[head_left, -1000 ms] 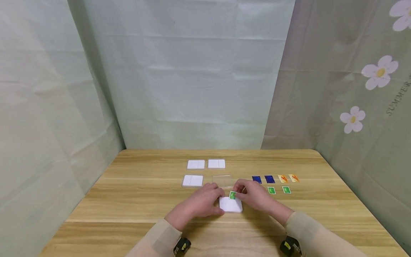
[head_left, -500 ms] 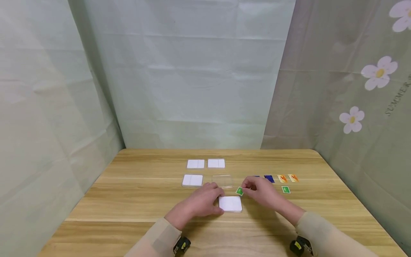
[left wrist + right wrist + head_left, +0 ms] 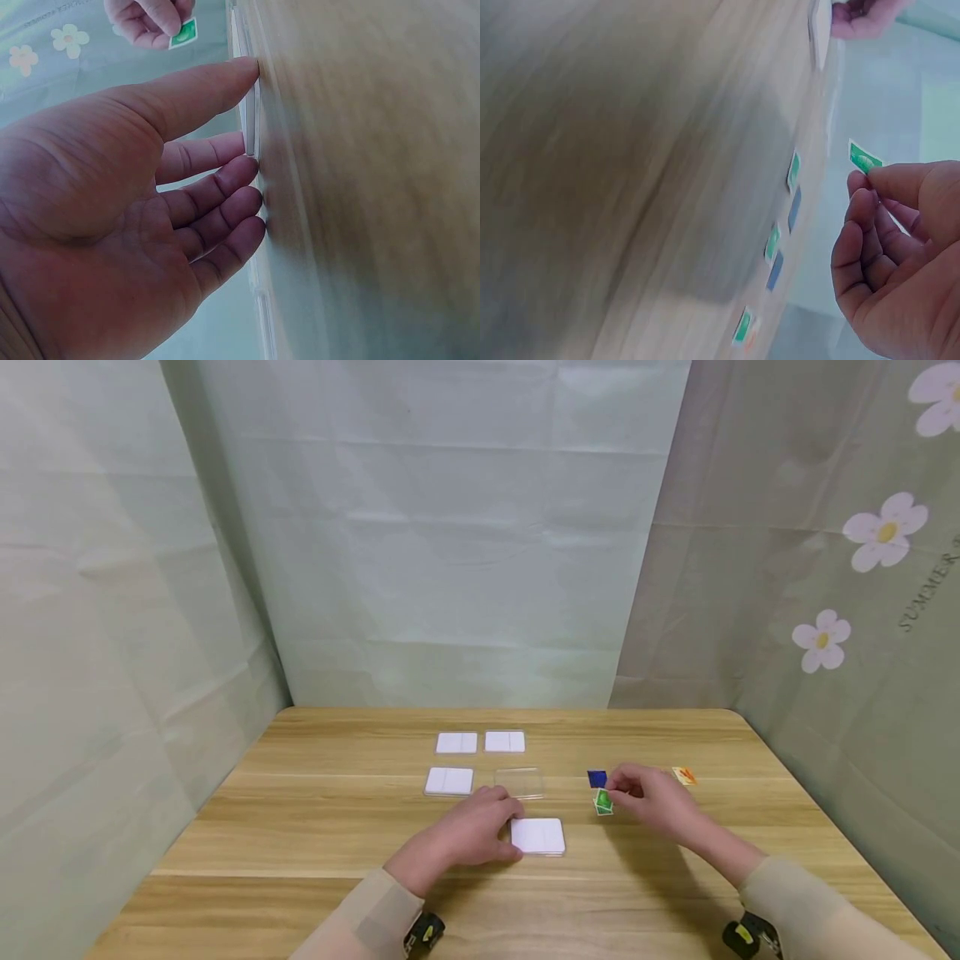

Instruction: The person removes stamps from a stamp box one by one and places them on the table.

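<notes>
My right hand [image 3: 654,797] pinches a small green stamp [image 3: 865,156] between thumb and index finger, raised off the table. In the head view the held stamp overlaps another green stamp [image 3: 604,811] lying below it. A blue stamp [image 3: 597,779] lies just left of my right fingers, while an orange stamp [image 3: 683,776] shows behind the hand. Other stamps are partly or wholly hidden by it. My left hand [image 3: 468,831] holds the left side of a flat, white-topped clear case [image 3: 538,836], thumb at the near corner and fingers at the far one.
An empty-looking clear case [image 3: 519,782] lies beyond the held one. Three more white-filled cases lie farther back: a near one [image 3: 449,782], a back left one [image 3: 457,743] and a back right one [image 3: 505,742]. Hanging cloth [image 3: 450,568] encloses the wooden table [image 3: 337,827].
My right hand has moved right, carrying the green stamp from above the white-topped case to over the laid-out stamps. My left hand stays where it was.
</notes>
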{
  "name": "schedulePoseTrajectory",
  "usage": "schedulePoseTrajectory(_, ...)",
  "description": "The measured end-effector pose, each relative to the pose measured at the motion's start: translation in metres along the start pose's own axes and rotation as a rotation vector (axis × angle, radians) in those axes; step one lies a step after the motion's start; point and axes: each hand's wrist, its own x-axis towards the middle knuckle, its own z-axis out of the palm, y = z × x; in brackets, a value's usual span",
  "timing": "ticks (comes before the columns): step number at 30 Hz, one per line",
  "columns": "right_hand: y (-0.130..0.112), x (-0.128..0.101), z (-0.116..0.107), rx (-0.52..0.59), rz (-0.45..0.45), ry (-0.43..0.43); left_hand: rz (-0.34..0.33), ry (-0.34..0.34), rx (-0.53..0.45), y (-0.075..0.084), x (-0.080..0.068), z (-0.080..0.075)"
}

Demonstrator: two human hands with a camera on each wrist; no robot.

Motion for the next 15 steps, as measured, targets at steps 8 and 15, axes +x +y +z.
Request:
schedulePoseTrajectory(8, 0.021, -0.005, -0.027, -0.028, 0.004, 0.034, 0.010, 0.006, -0.001, -0.001, 0.000, -0.001)
schedulePoseTrajectory(15, 0.036, -0.008, -0.045, -0.081, 0.062, 0.053, 0.016, 0.005, -0.001, -0.001, 0.000, -0.001)
